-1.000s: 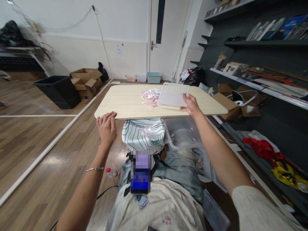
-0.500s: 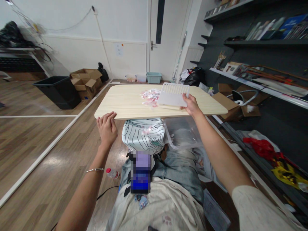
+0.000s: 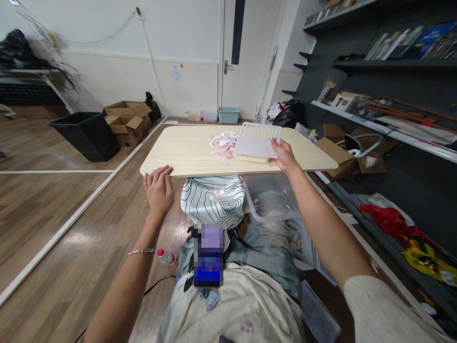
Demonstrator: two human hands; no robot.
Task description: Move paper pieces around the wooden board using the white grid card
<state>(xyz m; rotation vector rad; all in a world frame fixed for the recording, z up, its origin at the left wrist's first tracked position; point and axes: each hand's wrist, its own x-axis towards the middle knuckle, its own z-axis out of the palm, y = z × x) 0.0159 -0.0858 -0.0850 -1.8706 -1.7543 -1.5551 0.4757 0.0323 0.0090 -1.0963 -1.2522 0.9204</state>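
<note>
A light wooden board [image 3: 189,152] lies flat in front of me, above my lap. My left hand [image 3: 158,188] grips its near left edge, fingers curled over the rim. My right hand [image 3: 284,155] holds a white plastic comb-like scraper [image 3: 257,140] by its near right corner, the toothed edge pointing away. A pile of small pink and white paper scraps [image 3: 223,142] sits on the board just left of the scraper. Below the board a bin lined with a white line-patterned bag [image 3: 213,200] holds a few scraps.
A clear plastic box [image 3: 273,197] stands under the board's right side. Cardboard boxes [image 3: 127,121] and a black bin [image 3: 85,134] sit on the wooden floor at left. Dark shelves [image 3: 385,124] with clutter line the right wall. A small bottle [image 3: 166,257] lies by my left forearm.
</note>
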